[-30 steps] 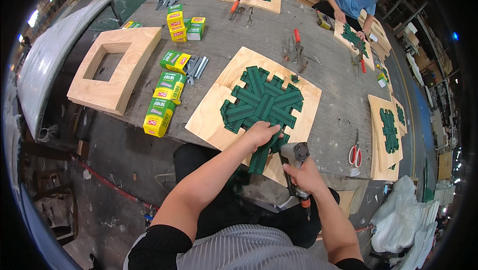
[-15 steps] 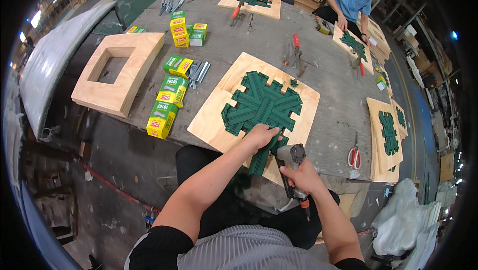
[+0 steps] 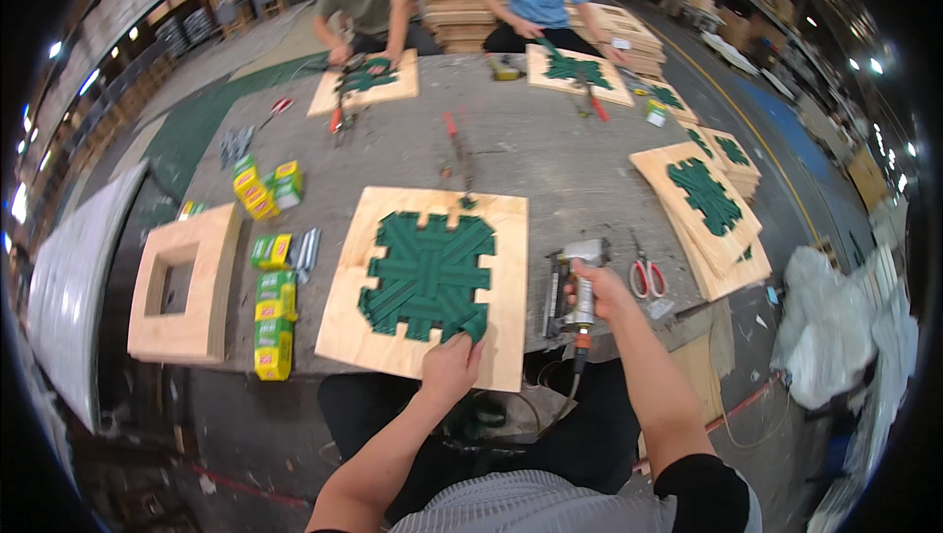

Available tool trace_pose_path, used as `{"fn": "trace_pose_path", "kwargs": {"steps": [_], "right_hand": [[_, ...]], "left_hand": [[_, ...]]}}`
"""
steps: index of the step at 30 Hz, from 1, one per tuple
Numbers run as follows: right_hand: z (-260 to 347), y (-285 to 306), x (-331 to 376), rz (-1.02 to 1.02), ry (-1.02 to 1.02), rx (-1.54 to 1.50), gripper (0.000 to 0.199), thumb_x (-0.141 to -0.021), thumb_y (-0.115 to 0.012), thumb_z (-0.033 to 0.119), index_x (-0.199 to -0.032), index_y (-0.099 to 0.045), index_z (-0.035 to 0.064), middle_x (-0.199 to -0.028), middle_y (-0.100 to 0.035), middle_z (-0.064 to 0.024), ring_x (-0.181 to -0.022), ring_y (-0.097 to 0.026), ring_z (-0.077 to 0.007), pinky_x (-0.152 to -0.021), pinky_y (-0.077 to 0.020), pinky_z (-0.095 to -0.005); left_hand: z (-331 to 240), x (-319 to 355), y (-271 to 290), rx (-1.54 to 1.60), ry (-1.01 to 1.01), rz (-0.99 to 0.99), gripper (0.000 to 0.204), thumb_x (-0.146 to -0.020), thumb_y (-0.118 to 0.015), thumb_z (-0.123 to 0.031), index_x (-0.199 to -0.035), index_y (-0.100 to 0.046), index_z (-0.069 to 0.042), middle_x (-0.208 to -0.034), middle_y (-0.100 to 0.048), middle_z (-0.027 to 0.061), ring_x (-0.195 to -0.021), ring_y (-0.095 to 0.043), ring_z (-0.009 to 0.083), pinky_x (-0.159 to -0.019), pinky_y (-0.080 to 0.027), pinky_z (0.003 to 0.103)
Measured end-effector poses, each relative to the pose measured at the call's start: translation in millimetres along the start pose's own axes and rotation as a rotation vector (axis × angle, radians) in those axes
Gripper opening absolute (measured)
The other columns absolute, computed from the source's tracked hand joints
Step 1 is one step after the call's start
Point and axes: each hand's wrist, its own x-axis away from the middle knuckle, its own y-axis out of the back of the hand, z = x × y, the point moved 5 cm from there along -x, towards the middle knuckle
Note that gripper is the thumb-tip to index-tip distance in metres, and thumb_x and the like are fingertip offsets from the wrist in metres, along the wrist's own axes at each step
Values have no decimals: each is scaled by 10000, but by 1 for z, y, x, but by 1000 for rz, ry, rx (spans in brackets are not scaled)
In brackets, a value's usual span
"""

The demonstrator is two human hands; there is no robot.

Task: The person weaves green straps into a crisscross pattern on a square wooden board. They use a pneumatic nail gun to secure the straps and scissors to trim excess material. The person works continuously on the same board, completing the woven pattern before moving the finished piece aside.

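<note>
A square wooden board [image 3: 344, 307] lies on the table in front of me, with green straps woven across its toothed opening [image 3: 429, 273]. My left hand [image 3: 452, 366] is closed on a green strap end [image 3: 473, 327] at the board's near edge. To the right of the board, my right hand [image 3: 601, 292] is wrapped round the grip of a pneumatic stapler [image 3: 582, 282]. An air hose [image 3: 575, 381] hangs from the grip's lower end. The stapler is at the table's near side, apart from the board.
At left are a thick wooden frame [image 3: 216, 307], green-and-yellow boxes [image 3: 274, 341] and loose staple strips [image 3: 308, 253]. Red-handled scissors [image 3: 646, 278] and stacked strapped boards [image 3: 678, 199] lie right. Beyond the board lies a red-handled tool [image 3: 452, 140]. Two co-workers [image 3: 368, 2] sit across the table.
My view has swung toward the right and up. The stapler has moved away from the board to its right. My left hand now holds the strap end, which has been folded up toward the board.
</note>
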Motion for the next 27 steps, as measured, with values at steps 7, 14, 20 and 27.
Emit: {"fn": "trace_pose_path", "kwargs": {"steps": [7,14,20,27], "right_hand": [[10,8,-8,-262,-72,743,505,-899,-785,413,-1120,-687,-31,-899,-714,-113,-701,-698,-232,-603,-575,-433],[68,106,24,-565,504,1288,314,-881,-767,317,-1003,-741,30,-896,-743,-157,-854,-743,-299,-737,-573,-403],[65,147,10,-633,305,1425,603,-738,-896,287,-1229,-634,53,-1081,-730,-189,-1058,-703,-354,-900,-545,-452],[88,166,0,-535,304,1488,837,-701,-855,118,-1451,-488,52,-1039,-722,-199,-847,-726,-318,-764,-582,-419]], "left_hand": [[1,13,2,-196,-91,-57,174,-913,-713,-187,-825,-622,-68,-713,-602,112,-609,-613,340,-561,-493,447],[-4,6,-1,-86,-115,-130,259,-902,-723,-178,-738,-554,-71,-682,-564,108,-600,-599,330,-559,-476,449],[-2,12,6,-102,-52,-133,267,-912,-713,-200,-743,-552,-68,-689,-555,108,-605,-594,327,-565,-484,437],[-10,2,9,1,-68,-166,287,-904,-730,-194,-749,-532,-57,-689,-525,127,-621,-586,342,-554,-466,442]]}}
